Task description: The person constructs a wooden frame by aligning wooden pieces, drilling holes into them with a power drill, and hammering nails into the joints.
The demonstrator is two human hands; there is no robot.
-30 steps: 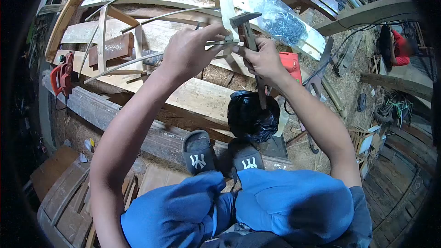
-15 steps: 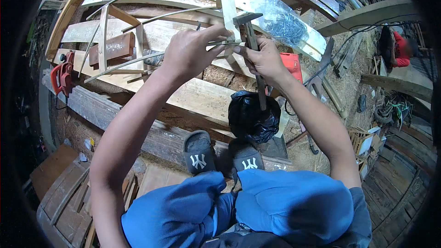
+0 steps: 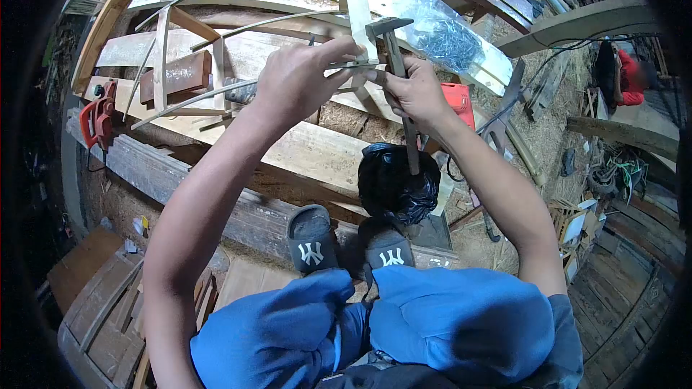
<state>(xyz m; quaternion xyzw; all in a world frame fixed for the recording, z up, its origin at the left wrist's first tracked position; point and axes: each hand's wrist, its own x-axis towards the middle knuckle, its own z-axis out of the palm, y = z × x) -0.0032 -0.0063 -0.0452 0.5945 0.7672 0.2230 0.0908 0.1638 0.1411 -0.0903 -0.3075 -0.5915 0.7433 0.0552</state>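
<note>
My left hand pinches the end of a thin wooden strip where it meets an upright pale wooden slat. My right hand is closed around the handle of a hammer, whose head points up and whose handle end hangs down over a black plastic bag. The right thumb and fingertip reach to the strip's end, close to my left fingers. Whether a small nail sits between the fingertips, I cannot make out. The strip and slat belong to a light wooden frame.
A clear bag of nails lies on a board beyond my right hand. A red power tool stands at the left, and a red case lies behind my right wrist. A handsaw rests at right. Another person in red sits far right.
Both hands stay almost in place at the strip's end. The right thumb has shifted slightly, and the hammer handle has swung a little.
</note>
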